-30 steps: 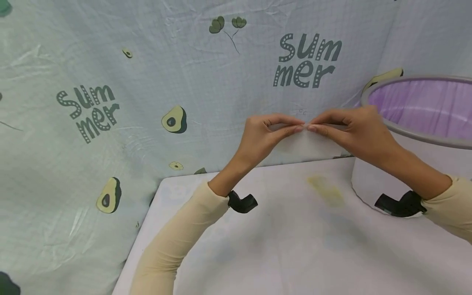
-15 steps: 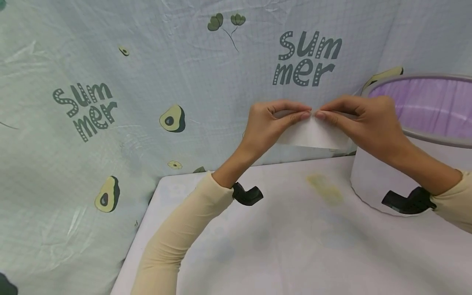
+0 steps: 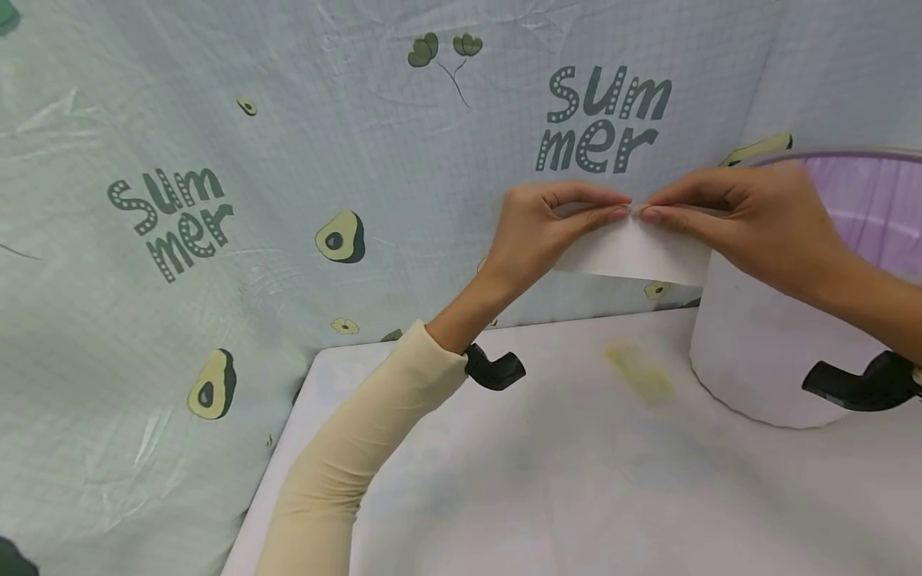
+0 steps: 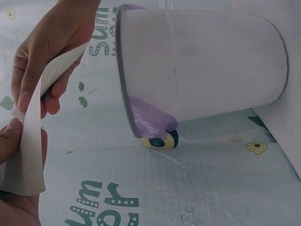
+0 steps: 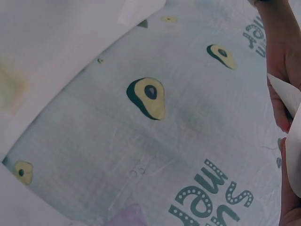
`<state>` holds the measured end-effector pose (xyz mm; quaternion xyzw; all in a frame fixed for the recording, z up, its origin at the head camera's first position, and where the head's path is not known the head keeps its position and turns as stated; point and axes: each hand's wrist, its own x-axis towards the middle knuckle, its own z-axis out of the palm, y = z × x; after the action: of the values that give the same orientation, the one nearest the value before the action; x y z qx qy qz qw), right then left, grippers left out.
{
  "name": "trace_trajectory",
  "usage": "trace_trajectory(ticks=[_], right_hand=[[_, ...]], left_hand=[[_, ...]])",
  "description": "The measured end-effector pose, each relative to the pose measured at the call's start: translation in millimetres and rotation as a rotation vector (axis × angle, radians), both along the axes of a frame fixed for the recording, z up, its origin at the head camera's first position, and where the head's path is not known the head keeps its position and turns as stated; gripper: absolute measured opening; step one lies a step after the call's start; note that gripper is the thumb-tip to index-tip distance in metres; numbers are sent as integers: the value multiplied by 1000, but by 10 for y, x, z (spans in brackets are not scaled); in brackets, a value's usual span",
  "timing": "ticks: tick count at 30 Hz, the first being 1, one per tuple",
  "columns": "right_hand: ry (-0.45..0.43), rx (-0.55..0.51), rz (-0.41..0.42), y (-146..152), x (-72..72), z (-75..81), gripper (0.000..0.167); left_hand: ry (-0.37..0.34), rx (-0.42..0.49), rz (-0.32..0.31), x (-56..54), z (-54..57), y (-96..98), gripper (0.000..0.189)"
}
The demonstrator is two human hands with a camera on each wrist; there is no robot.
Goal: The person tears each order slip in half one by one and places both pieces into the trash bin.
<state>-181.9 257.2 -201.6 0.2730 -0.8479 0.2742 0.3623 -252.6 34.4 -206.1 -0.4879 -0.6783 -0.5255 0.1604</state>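
A white piece of paper [image 3: 637, 252] hangs from both hands above the far edge of the table. My left hand [image 3: 536, 224] pinches its top edge between thumb and fingertips. Close beside it, my right hand [image 3: 774, 228] pinches the same edge, the two sets of fingertips nearly touching. The left wrist view shows the paper [image 4: 30, 162] bent between the hands, with faint lines on one face. At the right border of the right wrist view, only part of the paper [image 5: 294, 155] appears.
A white bin [image 3: 763, 344] with a grey rim and purple liner [image 3: 864, 208] stands on the table at the right, behind my right hand. The white table [image 3: 576, 480] carries a yellowish stain. A patterned cloth [image 3: 403, 160] hangs behind.
Both hands have risen and moved to the right with the paper, still pinching it close together. More of the paper shows below the fingers now.
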Motion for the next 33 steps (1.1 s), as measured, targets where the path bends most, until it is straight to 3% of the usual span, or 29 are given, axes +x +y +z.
trace_trajectory(ticks=[7, 12, 22, 26, 29, 33], right_hand=[[-8, -9, 15, 119, 32, 78, 22], [-61, -49, 21, 175, 60, 94, 22], [-62, -37, 10, 233, 69, 174, 21], [-73, -48, 4, 262, 63, 184, 21], [-76, -47, -19, 289, 54, 206, 22], [-92, -61, -58, 325, 61, 237, 22]], left_hand=[[32, 14, -61, -31, 68, 115, 16], [-4, 12, -62, -10, 115, 173, 15], [-101, 51, -82, 4, 184, 255, 15], [-153, 41, -52, 15, 218, 305, 15], [-195, 20, -10, 63, 284, 330, 17], [-230, 19, 0, 138, 358, 347, 18]])
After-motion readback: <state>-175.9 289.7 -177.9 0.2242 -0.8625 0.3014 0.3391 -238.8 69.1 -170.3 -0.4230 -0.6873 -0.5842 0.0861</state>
